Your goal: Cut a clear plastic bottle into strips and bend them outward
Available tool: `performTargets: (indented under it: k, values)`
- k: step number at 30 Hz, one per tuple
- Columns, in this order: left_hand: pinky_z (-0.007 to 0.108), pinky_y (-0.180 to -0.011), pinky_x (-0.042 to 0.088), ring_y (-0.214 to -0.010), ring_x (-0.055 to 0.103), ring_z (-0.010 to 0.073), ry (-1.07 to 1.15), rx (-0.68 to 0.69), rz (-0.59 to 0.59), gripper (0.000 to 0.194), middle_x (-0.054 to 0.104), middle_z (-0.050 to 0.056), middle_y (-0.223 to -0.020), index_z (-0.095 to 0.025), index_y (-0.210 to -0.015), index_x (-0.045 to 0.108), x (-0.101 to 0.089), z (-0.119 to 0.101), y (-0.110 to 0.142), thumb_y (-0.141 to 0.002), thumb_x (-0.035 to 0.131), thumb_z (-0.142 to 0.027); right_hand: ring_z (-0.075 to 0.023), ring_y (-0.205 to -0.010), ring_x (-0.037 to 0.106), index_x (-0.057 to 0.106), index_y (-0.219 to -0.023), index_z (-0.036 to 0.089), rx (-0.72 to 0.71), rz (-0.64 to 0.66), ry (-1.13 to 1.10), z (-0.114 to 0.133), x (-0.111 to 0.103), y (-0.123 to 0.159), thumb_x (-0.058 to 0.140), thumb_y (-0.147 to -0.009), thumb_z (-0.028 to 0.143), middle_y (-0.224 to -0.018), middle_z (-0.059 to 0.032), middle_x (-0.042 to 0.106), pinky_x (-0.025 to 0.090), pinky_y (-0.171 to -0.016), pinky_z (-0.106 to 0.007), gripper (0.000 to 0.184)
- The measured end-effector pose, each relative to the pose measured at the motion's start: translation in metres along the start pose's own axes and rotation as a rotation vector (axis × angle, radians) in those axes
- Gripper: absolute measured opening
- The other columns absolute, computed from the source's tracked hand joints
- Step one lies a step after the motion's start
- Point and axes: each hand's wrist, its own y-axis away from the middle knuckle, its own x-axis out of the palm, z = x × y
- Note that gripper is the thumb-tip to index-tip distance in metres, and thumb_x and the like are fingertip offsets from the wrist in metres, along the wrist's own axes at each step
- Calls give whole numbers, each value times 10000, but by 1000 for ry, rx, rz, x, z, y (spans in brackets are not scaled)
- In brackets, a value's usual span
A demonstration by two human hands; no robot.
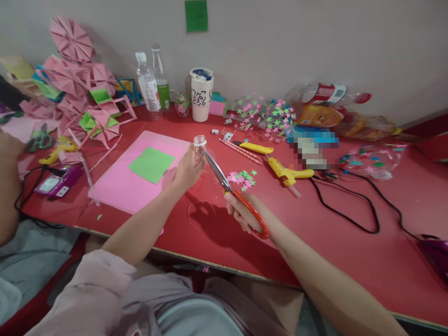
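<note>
My left hand is closed around a clear plastic bottle neck, held upright above the red table. How far the clear plastic reaches below my fingers is hard to see. In my right hand is a pair of scissors with orange handles, its blades pointing up and left towards the bottle neck. The blade tips end close beside my left fingers. Beneath my hands, a faint clear round outline shows on the table. Small pink and green paper stars lie just beyond the scissors.
Pink sheets with a green square lie left. A yellow glue gun, a yellow cutter and black cords are on the right. Bottles, a white cup and pink paper models stand behind. Someone's arm is far left.
</note>
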Motion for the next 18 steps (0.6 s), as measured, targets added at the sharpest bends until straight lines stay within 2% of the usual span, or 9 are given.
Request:
performTargets:
  k: [2,6,13,18]
  values:
    - [417,-896,525,-957,661,234,48,1,-3,283,639,42,-989,-258,-1069,542,1,2,-1,-804,556,-160,-68,-236,361,490,-639,215,7,60,-3,-4,-2,-6,492,-800,785,-330,107,353,354,-306,-201,592]
    - [402,-951,521,-1047,649,221,128,22,9,326,647,35,-1023,-259,-1078,542,4,4,-5,-780,547,-127,-80,-238,397,520,-671,206,0,82,17,-9,-7,-13,468,-790,816,-334,103,373,368,-317,-207,623]
    - [355,-815,552,-832,639,180,159,-56,-27,206,625,13,-851,-240,-890,505,5,-2,-7,-746,558,-102,-74,-264,402,533,-681,205,-40,127,25,-10,-11,-12,469,-809,798,-324,101,385,455,-413,-224,610]
    - [322,-715,527,-728,592,152,166,-62,-38,178,586,-3,-820,-243,-907,488,5,-2,-3,-783,527,-122,-65,-287,384,530,-709,208,7,173,-51,-6,-11,-7,453,-859,751,-366,108,392,448,-410,-217,568]
